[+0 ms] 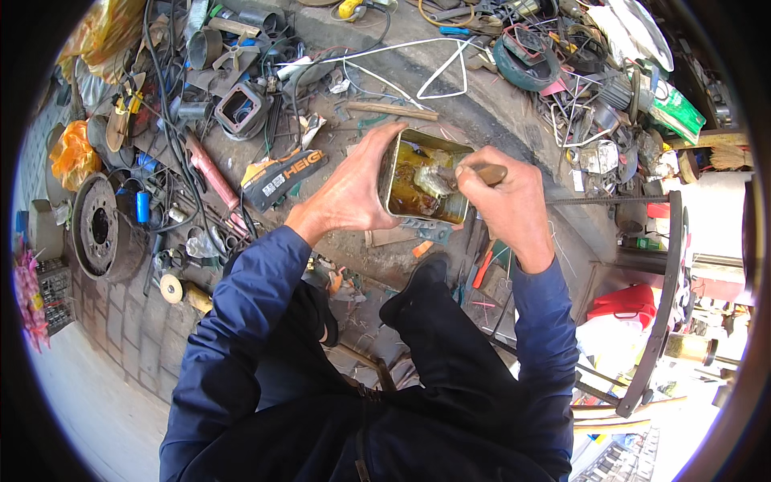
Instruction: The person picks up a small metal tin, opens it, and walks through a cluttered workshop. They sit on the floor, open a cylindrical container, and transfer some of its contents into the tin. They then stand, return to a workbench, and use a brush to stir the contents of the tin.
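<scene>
A square, open-topped metal tin stands in the middle, with yellow-brown liquid inside. My left hand is wrapped round its left side, thumb at the far edge and fingers below. In my right hand is a brush, its short brown wooden handle pinched between thumb and fingers. The pale, wet bristles are down inside the tin, touching the liquid or its surface. How full the tin is, I cannot tell.
Left of the tin lie a black-and-orange package, a pink-red cylinder and a wheel rim. Ahead are a wooden strip and bent white wire. A green motor housing sits far right, a dark metal frame nearer.
</scene>
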Action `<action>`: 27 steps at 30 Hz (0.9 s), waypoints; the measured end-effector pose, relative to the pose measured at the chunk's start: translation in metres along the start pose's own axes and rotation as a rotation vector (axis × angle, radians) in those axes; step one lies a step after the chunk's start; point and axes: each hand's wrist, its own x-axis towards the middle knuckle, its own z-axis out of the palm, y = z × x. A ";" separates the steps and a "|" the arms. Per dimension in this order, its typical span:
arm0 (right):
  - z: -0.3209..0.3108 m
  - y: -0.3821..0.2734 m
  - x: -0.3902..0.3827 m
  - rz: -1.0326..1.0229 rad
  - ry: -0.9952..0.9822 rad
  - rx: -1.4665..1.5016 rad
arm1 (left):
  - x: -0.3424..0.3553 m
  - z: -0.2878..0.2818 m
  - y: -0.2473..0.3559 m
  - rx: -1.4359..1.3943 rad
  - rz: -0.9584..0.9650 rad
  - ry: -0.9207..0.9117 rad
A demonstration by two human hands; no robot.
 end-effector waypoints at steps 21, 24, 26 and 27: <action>0.009 0.004 0.003 -0.171 -0.136 0.086 | -0.001 0.002 0.001 0.022 0.017 -0.001; 0.006 0.004 0.005 -0.113 -0.025 0.296 | 0.000 0.002 0.001 0.022 0.007 0.006; 0.002 0.004 0.004 -0.070 -0.019 0.169 | 0.001 0.001 -0.001 0.013 0.020 -0.002; 0.001 0.005 0.003 -0.027 0.034 0.073 | 0.001 0.001 -0.001 0.028 0.019 -0.003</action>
